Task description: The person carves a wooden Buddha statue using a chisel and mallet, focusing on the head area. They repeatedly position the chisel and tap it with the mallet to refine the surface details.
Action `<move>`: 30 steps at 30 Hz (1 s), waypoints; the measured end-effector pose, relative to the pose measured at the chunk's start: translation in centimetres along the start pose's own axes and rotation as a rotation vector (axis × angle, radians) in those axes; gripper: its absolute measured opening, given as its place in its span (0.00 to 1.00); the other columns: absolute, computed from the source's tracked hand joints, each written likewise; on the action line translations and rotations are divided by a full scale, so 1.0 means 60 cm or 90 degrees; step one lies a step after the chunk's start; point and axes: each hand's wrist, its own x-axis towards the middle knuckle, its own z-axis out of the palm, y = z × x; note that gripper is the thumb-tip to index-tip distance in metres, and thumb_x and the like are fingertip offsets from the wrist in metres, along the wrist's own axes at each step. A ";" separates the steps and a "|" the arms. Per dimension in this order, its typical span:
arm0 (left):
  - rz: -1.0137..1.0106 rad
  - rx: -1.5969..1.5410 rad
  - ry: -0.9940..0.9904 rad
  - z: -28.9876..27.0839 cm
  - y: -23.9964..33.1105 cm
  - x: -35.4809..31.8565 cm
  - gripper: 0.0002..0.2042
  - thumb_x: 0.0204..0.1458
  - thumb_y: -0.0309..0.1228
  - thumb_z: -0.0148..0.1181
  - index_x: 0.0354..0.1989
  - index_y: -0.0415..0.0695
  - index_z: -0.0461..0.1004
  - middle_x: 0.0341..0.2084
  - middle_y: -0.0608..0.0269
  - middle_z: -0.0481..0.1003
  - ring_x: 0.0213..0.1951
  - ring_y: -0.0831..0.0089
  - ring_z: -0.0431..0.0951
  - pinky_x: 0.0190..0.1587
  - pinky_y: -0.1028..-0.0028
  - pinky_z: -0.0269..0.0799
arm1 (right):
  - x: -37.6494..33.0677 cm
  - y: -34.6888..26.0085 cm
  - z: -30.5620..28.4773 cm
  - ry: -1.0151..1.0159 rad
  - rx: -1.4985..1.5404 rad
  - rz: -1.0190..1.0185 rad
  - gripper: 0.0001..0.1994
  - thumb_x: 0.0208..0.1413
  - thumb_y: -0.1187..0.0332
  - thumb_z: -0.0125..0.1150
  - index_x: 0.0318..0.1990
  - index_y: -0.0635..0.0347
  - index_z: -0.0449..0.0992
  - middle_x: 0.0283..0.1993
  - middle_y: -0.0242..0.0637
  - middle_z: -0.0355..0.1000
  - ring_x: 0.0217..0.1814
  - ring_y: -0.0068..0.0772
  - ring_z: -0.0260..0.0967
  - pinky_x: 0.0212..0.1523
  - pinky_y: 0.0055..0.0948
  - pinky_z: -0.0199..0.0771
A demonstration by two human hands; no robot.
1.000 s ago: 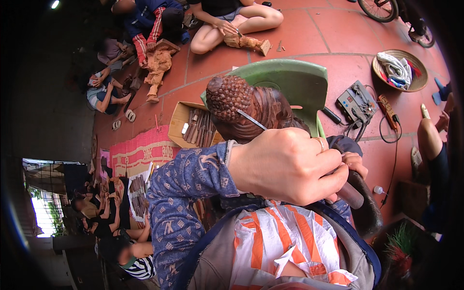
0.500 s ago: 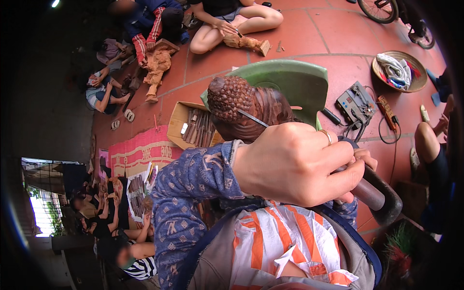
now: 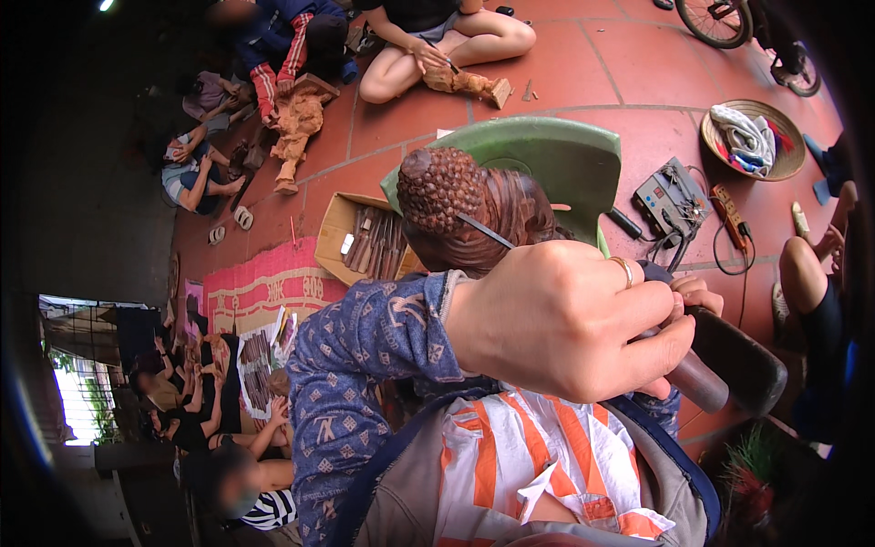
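A dark brown carved wooden figure (image 3: 441, 191), its head covered in small knobs, lies in front of me, tilted to the left. My left hand (image 3: 565, 328), with a ring on one finger, is closed round a carving chisel (image 3: 702, 376). Its thin metal blade reaches the figure beside the knobbed head, and its brown handle sticks out to the lower right. Behind it, my right hand (image 3: 700, 296) shows only some curled fingers, the rest hidden by my left hand. These fingers are closed on a dark mallet (image 3: 758, 376), whose rounded end stands slightly apart from the chisel handle.
A green plastic shell (image 3: 574, 150) stands behind the figure. Left of it is a cardboard box (image 3: 339, 232) of carving tools. To the right lie a grey electric control box (image 3: 673, 196), a power strip (image 3: 729, 211) and a woven basket (image 3: 791, 164) with cloth. Several people sit around.
The mallet's end has moved right, opening a gap from the chisel handle. My left hand, the chisel and the figure have shifted slightly right and down.
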 end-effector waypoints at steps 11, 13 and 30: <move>0.005 -0.008 0.022 0.002 -0.003 -0.001 0.18 0.40 0.40 0.62 0.36 0.39 0.75 0.22 0.66 0.69 0.21 0.74 0.74 0.22 0.76 0.71 | -0.010 -0.006 0.024 0.070 -0.048 -0.001 0.11 0.53 0.84 0.54 0.37 0.59 0.60 0.26 0.35 0.61 0.29 0.28 0.56 0.35 0.28 0.59; 0.002 -0.002 0.015 0.002 -0.004 -0.002 0.18 0.41 0.40 0.62 0.36 0.39 0.75 0.22 0.66 0.69 0.21 0.74 0.74 0.22 0.76 0.71 | -0.007 -0.006 0.021 0.060 -0.056 -0.007 0.10 0.54 0.82 0.54 0.37 0.59 0.60 0.26 0.35 0.61 0.28 0.27 0.56 0.35 0.28 0.59; -0.048 0.083 0.087 0.023 -0.011 0.009 0.17 0.45 0.42 0.59 0.34 0.40 0.74 0.22 0.66 0.68 0.21 0.74 0.72 0.21 0.76 0.70 | 0.016 -0.014 -0.006 -0.016 -0.126 0.143 0.09 0.57 0.75 0.57 0.34 0.58 0.60 0.27 0.32 0.62 0.29 0.23 0.58 0.35 0.26 0.62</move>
